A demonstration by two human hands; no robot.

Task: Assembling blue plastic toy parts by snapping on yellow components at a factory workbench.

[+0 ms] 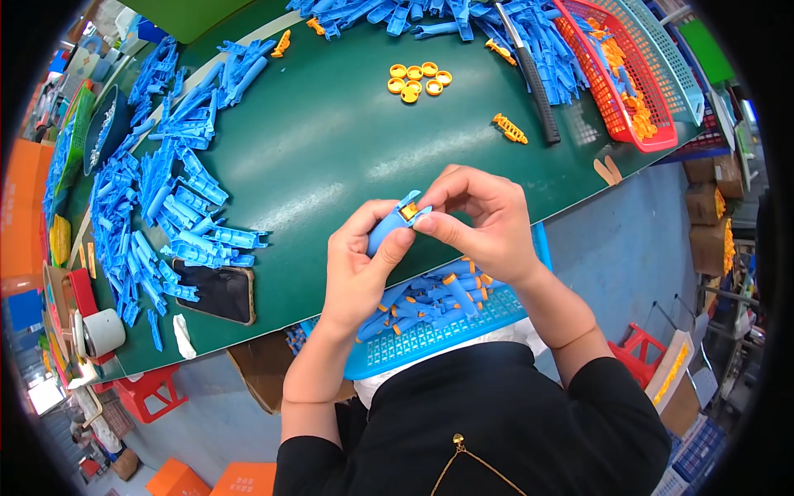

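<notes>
Above the table's near edge, my left hand [361,263] is closed round a blue plastic tube-shaped part [385,231]. An orange piece shows inside the part's open upper end. At that end my right hand [488,219] is closed, thumb and forefinger pinching the blue rim; whether a smaller piece sits between those fingertips I cannot tell. Below both hands, a light-blue basket [430,332] holds many blue tubes with orange ends [451,298]. Farther off on the green table lie several round orange caps [411,93] and a ribbed orange piece [510,129].
Blue half-shells [178,207] heap along the table's left side and far edge. A phone [217,291] lies near the left front edge. At right are a black-handled hammer-like tool [542,103] and a red basket [614,99] of orange parts. Red stools [153,393] stand on the floor.
</notes>
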